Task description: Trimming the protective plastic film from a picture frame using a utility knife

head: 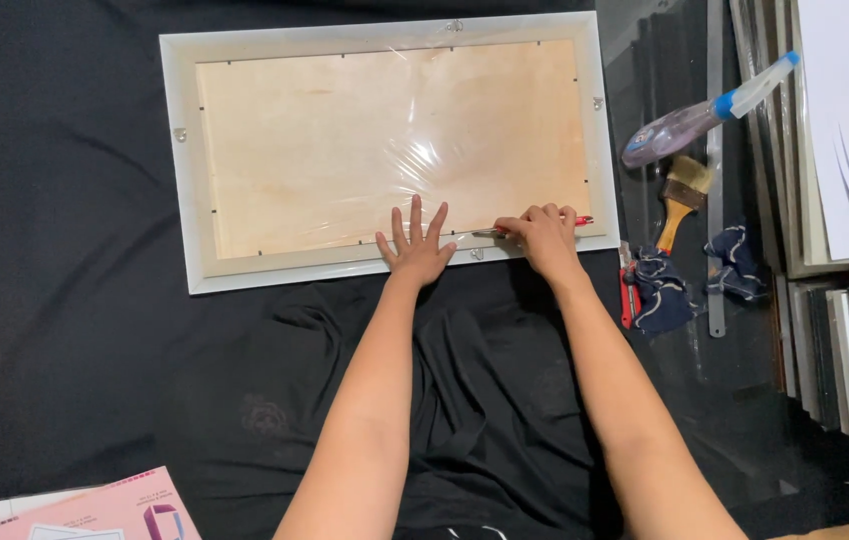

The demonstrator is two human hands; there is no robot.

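Black cloth [95, 330] covers the work surface, giving the picture frame [385, 265] a soft bed so its face is not scratched. It lies face down, white border up, with a pale wooden backing board [345, 140] set inside it and clear plastic film [425, 150] stretched glossy over the back.

At the frame's near edge, the left hand [415, 245] rests flat with fingers spread wide, palm pressing on the border, apparently to keep frame and film from sliding. Just beside it, the right hand [545, 235] has its grip curled tight around a red-handled tool [535, 226]; the slim metal tip points left toward the other hand and lies along the inner edge of the border, low and nearly flat. Whether it is a knife or a screwdriver is hard to tell.

Off to the right, well apart from the hands, lie a clear spray bottle [695, 120] with a blue collar, a flat paintbrush [683, 195], a crumpled dark rag [665, 285] and a long metal ruler [715, 200], with stacked frame mouldings [845, 350] at the edge. A pink booklet [115, 505] sits at the lower left.
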